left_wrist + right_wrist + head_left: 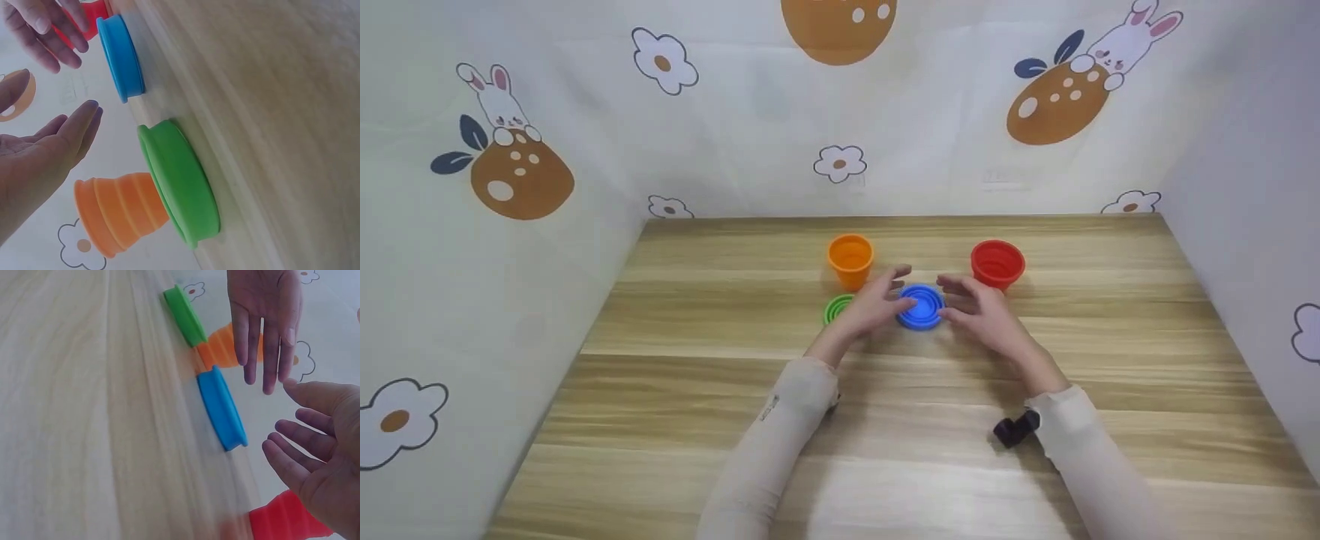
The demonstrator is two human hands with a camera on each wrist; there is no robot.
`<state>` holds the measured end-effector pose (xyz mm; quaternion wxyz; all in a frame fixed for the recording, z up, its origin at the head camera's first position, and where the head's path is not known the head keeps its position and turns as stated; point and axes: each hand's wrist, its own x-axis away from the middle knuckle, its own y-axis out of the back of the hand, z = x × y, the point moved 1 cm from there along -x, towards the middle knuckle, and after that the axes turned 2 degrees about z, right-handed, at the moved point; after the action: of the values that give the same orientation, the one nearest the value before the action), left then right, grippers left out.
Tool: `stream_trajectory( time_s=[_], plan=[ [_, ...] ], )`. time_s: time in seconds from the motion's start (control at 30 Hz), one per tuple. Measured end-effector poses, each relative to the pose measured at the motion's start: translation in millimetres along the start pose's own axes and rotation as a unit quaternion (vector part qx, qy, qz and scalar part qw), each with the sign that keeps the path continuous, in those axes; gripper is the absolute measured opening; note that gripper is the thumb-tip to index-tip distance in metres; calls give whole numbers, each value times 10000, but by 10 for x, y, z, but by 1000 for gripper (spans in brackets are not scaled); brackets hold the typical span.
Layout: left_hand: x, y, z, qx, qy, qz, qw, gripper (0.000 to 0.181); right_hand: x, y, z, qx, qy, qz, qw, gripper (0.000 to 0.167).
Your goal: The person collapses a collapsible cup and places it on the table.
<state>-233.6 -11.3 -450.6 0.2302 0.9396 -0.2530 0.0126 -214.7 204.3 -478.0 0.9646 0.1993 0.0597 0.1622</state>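
The flat blue cup (920, 307) lies on the desk (930, 450), with the left hand (877, 304) just above it near nine o'clock and the right hand (984, 313) near three. All their fingers (287, 464) are spread, a bit bent, holding nothing. From the blue cup, an orange cup (851, 262) stands at ten o'clock, a red cup (997, 262) at two, and a flat green cup (835, 307) lies at nine.

Room about low blue cup (920, 307): near lane between sleeves (769, 450), narrowed at right by black wrist device (1016, 429); far gap between orange cup (851, 262) and red cup (997, 262), bounded by patterned wall (765, 172). Left side obstructed by left hand (877, 302), then low green cup (834, 310); right side by right hand (984, 311). Broad tabletop (675, 315) margins, far left and far right.
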Motion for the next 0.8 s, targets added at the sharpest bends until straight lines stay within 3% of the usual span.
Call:
stream_trajectory(
  time_s=[0.2,0.47,0.8],
  plan=[
    [-12,2,-49,72,-108,-21,9999,58,22,28,106,-202,196,-115,9995,57],
    [-49,-22,-114,210,-17,-97,9997,58,56,93,233,-152,435,-257,9986,53],
    [-130,-48,-201,440,-180,-209,9987,56,63,237,347,-166,786,-675,9945,50]
  ],
)
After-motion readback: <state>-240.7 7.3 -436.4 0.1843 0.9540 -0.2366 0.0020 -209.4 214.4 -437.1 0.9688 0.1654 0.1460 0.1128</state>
